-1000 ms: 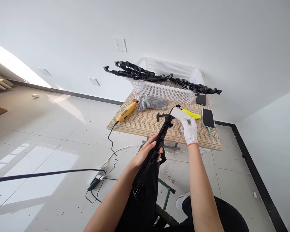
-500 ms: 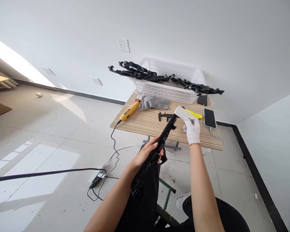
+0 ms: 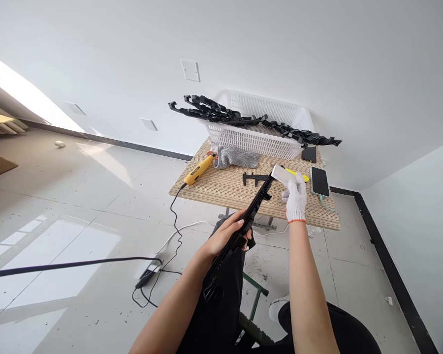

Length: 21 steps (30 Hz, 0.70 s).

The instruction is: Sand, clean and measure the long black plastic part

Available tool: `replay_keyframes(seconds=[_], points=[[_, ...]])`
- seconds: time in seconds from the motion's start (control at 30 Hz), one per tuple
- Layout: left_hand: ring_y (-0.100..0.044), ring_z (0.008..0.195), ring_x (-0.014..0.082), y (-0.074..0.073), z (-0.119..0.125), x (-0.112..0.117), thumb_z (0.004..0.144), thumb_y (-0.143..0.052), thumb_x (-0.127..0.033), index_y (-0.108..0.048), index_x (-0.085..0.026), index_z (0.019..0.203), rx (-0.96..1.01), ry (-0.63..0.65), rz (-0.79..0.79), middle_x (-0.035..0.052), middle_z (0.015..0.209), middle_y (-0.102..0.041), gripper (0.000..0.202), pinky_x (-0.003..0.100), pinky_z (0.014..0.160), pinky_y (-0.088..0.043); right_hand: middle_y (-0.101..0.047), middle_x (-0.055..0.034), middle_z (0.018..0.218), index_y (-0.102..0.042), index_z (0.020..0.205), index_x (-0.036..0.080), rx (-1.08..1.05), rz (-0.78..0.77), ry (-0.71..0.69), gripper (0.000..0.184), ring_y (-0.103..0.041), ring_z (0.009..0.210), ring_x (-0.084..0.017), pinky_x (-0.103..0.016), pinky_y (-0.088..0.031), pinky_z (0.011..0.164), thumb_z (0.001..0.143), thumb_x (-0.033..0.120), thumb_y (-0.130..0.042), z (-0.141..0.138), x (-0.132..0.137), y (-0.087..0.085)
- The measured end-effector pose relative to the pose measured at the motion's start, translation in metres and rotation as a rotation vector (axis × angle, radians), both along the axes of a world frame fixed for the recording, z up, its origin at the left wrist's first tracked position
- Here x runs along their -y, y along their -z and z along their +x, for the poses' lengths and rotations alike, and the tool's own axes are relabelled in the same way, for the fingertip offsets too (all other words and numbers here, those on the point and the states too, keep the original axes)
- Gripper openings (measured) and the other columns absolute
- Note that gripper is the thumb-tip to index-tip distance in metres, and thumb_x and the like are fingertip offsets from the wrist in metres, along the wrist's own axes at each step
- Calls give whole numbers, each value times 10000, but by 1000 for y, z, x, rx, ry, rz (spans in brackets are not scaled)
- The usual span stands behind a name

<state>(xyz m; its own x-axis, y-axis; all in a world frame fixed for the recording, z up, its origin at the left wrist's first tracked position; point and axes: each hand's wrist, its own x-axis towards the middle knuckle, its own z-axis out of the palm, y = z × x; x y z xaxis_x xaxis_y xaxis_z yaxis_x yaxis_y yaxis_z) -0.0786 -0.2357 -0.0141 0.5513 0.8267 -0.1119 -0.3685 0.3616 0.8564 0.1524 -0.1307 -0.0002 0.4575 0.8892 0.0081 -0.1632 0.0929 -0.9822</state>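
Observation:
My bare left hand (image 3: 227,232) is wrapped round the middle of a long black plastic part (image 3: 256,205) that slants from my lap up to the wooden table (image 3: 221,189). My right hand (image 3: 295,195), in a white knit glove, grips a pale flat block (image 3: 281,173) pressed against the part's far tip.
On the table lie a black caliper (image 3: 251,177), a yellow knife (image 3: 297,174), a phone (image 3: 319,181) on a cable, a yellow corded tool (image 3: 196,171) and a grey glove (image 3: 237,156). A white basket (image 3: 254,140) at the back carries several long black parts (image 3: 214,112). Cables trail across the floor at left.
The black part's tip and my gloved right hand with the block have shifted slightly right along the table. My left hand keeps its grip.

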Motion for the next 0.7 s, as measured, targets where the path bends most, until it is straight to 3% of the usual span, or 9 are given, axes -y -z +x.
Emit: replay_keyframes(seconds=[0.13, 0.27, 0.47, 0.7], points=[[-632, 625, 166, -2, -1, 0, 969, -516, -441, -276, -207, 1552, -109, 50, -4, 45, 810, -646, 672, 330, 632, -533, -650, -20, 1049, -456, 1461, 324, 19, -8, -84, 661, -415, 486, -25, -165, -357, 409, 835, 468, -613, -1, 0, 1], [-647, 677, 182, -1, 1, 1, 953, -546, -468, -333, -213, 1524, -162, 73, 12, 55, 827, -651, 661, 341, 643, -548, -655, -17, 1014, -475, 1443, 306, 38, -7, -75, 644, -412, 487, -31, -165, -344, 404, 836, 462, -622, -2, 0, 1], [-636, 611, 165, 3, 4, 3, 979, -506, -419, -248, -202, 1570, -49, 17, 9, 65, 847, -665, 681, 313, 594, -517, -641, -9, 995, -488, 1421, 320, 3, 17, -78, 625, -405, 499, -41, -183, -361, 420, 824, 423, -645, -3, 2, -2], [-599, 596, 126, 0, 4, 1, 996, -471, -370, 32, -325, 1594, 127, -257, 22, -2, 799, -623, 782, 261, 563, -496, -632, -3, 997, -538, 1362, 288, -6, 16, -28, 590, -447, 504, -33, -185, -384, 428, 800, 431, -648, -2, -1, 1]])
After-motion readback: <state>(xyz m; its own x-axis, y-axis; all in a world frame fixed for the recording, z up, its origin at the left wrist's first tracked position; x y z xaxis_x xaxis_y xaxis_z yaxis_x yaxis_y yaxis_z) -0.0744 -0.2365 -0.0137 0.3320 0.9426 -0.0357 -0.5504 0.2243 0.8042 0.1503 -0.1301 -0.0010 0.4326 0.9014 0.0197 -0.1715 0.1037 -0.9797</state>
